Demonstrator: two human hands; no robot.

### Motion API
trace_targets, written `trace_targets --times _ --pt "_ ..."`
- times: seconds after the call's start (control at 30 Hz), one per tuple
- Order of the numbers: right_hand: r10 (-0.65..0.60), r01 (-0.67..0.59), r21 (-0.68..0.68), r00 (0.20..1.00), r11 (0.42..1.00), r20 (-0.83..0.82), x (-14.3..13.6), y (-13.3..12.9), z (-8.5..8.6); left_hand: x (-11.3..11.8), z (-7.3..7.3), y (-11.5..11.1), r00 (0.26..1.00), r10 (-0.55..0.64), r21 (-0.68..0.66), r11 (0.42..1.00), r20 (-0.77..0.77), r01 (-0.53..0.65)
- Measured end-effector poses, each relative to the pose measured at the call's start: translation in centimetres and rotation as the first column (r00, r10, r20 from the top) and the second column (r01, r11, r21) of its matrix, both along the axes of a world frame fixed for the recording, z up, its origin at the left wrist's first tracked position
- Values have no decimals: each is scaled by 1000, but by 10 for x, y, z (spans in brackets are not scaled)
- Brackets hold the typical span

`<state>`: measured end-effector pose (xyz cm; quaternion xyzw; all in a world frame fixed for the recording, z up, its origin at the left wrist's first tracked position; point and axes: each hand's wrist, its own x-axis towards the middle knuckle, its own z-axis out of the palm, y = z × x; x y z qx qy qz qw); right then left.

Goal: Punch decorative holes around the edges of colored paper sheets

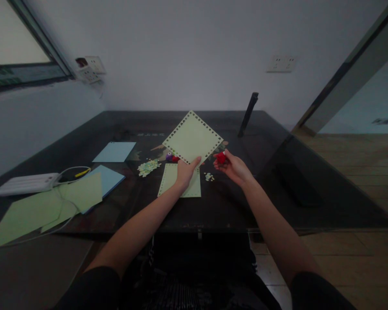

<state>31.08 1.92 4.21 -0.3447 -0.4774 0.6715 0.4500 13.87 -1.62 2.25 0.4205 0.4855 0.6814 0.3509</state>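
Dark table (220, 211) — green sheets (29, 215), blue sheet (114, 152), white power strip (27, 184)

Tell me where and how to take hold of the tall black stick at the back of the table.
Grip the black stick around its middle, probably best from the right. It is slim and stands up from the table, appearing to lean right at the top, and the raised green sheet is off to its left.

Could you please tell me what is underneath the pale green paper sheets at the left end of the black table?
Light blue paper sticks out at the right, from under the sheets; whatever else they cover cannot be seen.
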Motion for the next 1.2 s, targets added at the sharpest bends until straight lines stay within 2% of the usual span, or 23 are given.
trace_targets --times 0.17,0.47,0.67,0.8,0.87,0.9,1.0,1.07,1.13,1.2 --pt "24 -23 -14 1000 1000 18 -1 -2 1 2 2 -3 1000 -16 -30 999 21 17" --pt "-11 13 -30 998 999 58 -2 -4 4 3 -1 -2 996 -74 -62 995 49 77" --pt "-154 111 208 967 972 203 7 4 0 2 -1 -1 993 -94 -89 991 74 101" --pt "-284 188 319 915 929 286 24 29 0 0 -3 1 986 -137 -74 987 91 144" --pt "-369 194 414 839 889 399 34 46 1 -1 -3 2 983 -159 -66 984 95 166" --pt "-417 177 465 768 868 487 38 55 1 -1 -4 2 981 -165 -65 983 97 172" --pt "-540 90 568 459 818 705 47 77 -7 0 -5 1 980 -174 -76 980 98 182" --pt "-560 45 577 316 815 766 49 85 -17 1 -5 0 979 -182 -83 978 90 189" --pt "-559 35 568 237 822 794 51 89 -27 2 -5 -2 978 -195 -86 976 77 201" --pt "-552 38 557 207 829 808 52 89 -32 2 -4 -2 977 -204 -90 974 59 209"
